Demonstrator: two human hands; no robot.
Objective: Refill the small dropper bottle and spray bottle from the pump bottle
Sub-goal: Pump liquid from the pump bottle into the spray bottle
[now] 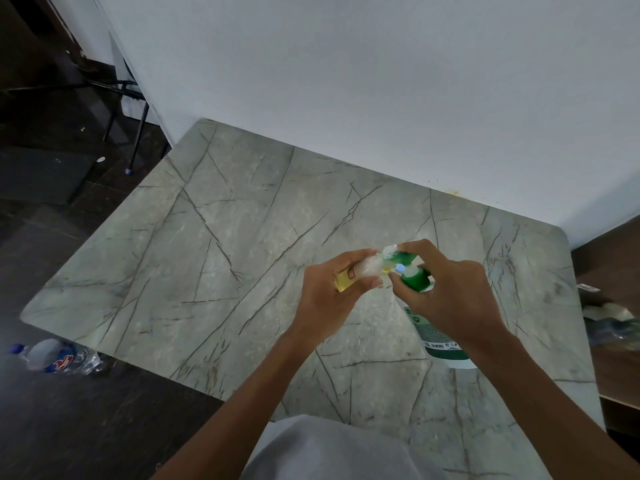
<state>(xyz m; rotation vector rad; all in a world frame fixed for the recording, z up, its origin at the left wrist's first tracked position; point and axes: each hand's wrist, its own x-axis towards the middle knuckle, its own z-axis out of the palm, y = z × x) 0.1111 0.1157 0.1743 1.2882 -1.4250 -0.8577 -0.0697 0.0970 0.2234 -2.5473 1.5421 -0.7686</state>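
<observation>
Holding both hands together above the marble table [214,237], I see my left hand [325,299] clamped around a small bottle [356,273] with yellow liquid, tilted toward the green pump head [403,259]. My right hand [446,296] grips the pump bottle [440,341], fingers on the pump; foam shows where they meet.

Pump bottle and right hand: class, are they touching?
Touching. The head view shows the right hand pressing on the green pump bottle.
</observation>
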